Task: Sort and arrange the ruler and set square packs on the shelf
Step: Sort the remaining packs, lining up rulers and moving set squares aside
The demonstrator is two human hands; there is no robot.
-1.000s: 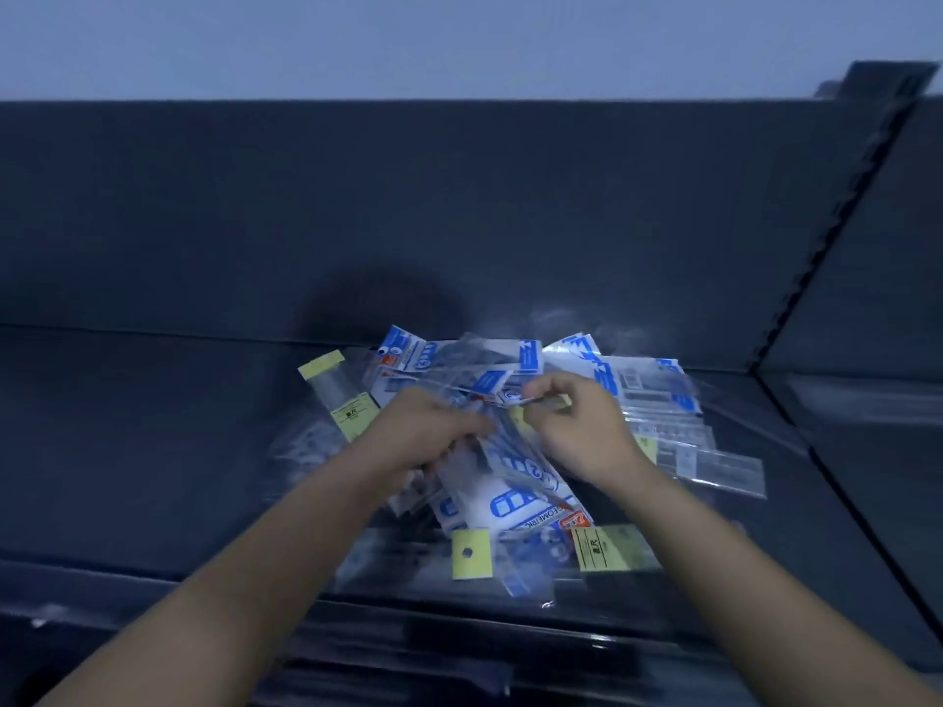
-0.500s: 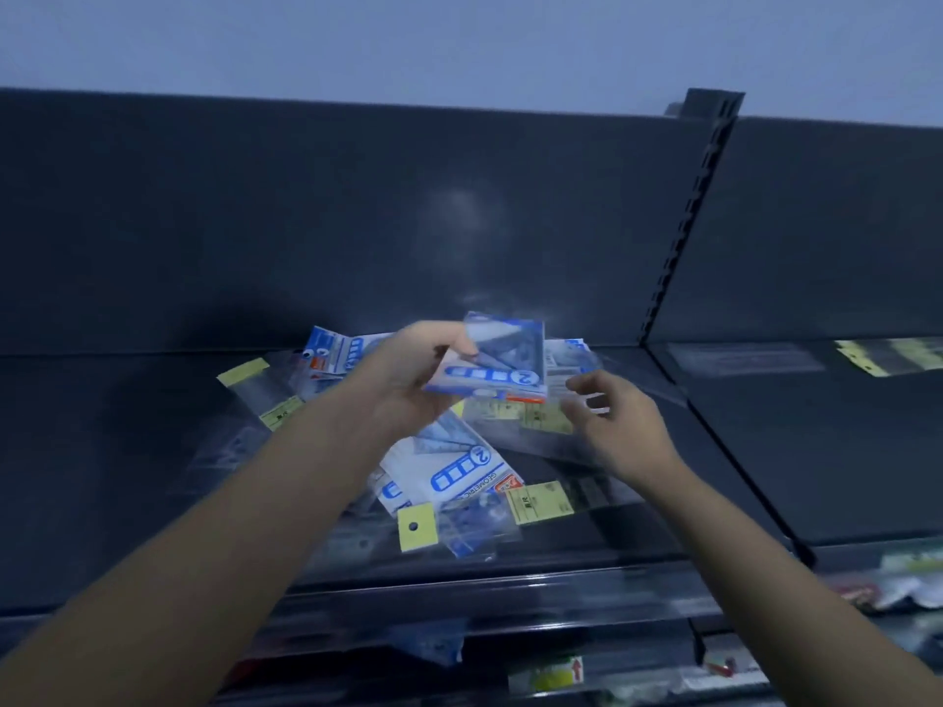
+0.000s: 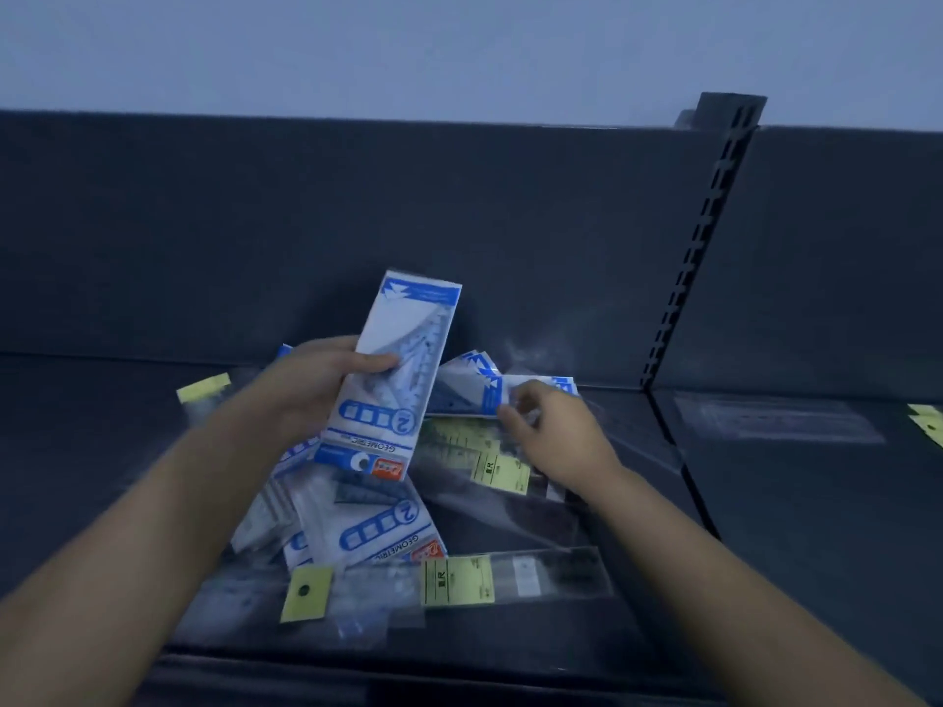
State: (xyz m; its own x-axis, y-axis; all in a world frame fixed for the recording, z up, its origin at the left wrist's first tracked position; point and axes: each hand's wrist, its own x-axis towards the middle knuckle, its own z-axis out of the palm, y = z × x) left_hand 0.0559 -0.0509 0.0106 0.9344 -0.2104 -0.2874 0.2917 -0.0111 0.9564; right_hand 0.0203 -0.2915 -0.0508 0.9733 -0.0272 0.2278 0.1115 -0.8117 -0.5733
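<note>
While the pile [image 3: 388,523] lies jumbled on the dark shelf [image 3: 117,451], the sorting step looks barely begun: one type is being pulled out, nothing yet stands in rows. Judgement: best to collect the blue-and-white packs into one hand first, all facing the same way, then set them as a squared stack on bare shelf beside the heap.

Shelf: dark, flat, back panel behind, slotted upright [image 3: 699,237] at right. Bay to the right holds a clear pack and yellow tags at the frame edge.

Pile: middle of the shelf, overlapping, at all angles. Two kinds visible. Blue-and-white set square packs, printed "GEOMETRIC" with a large "2". Clear ruler sleeves [image 3: 510,579] with yellow-green labels, lying toward the front and right, very glossy; likely to slide off each other if the heap is tugged.

Left hand [image 3: 311,385]: closed around a set square pack [image 3: 393,380], thumb across its face, pack lifted above the pile, near upright, print upside down to the wearer.

Right hand [image 3: 556,431]: fingertips pinching the near end of another blue-and-white pack [image 3: 474,390] at the back of the heap; pack resting on the pile, not lifted.

Risk, as judged: dragging that pack out flat may pull the clear sleeves along. Lift, don't slide.
</note>
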